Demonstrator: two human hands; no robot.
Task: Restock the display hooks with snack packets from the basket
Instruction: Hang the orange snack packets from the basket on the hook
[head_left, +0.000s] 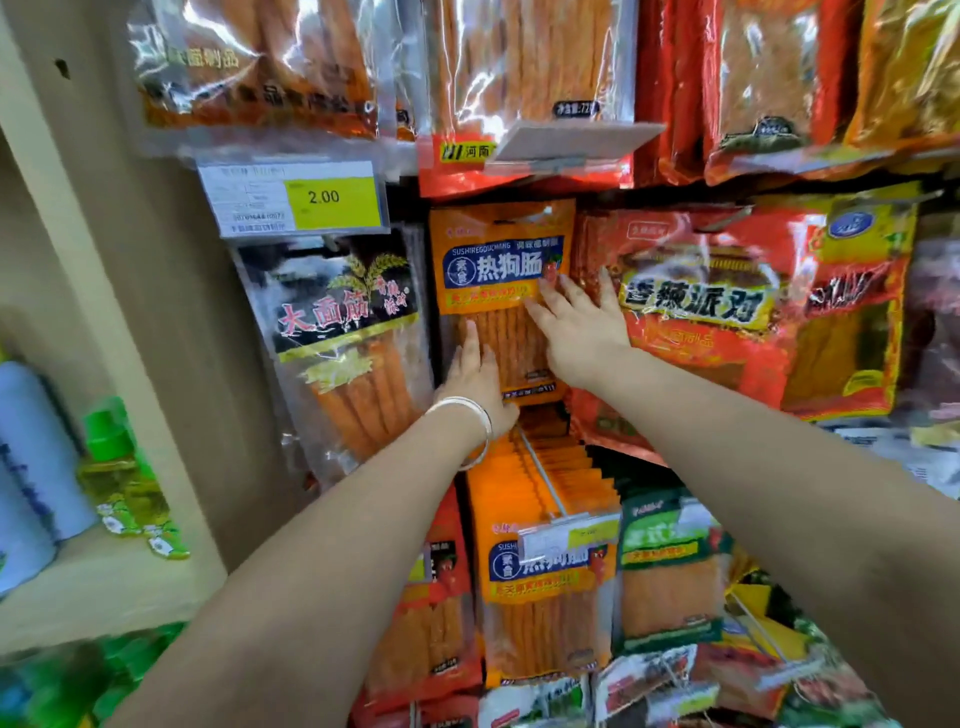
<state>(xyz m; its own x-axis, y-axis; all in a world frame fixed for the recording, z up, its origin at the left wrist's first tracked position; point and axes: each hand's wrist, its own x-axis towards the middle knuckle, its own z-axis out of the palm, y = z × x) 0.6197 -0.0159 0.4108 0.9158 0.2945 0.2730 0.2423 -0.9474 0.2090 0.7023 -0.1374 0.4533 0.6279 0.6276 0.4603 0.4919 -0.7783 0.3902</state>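
Bare arms (291, 587) are reaching up from the frame's bottom, both hands lying flat on the orange packet (498, 249) hanging at centre frame. The left hand (475, 371) is pressing its lower left and the right hand (576, 327) is spreading over its right edge, fingers straight, grasping nothing. Its clear window is showing orange sticks under a blue label. Pressing evenly is probably wise, so it is settling square between the black packet (343, 322) and the red packet (727, 301).
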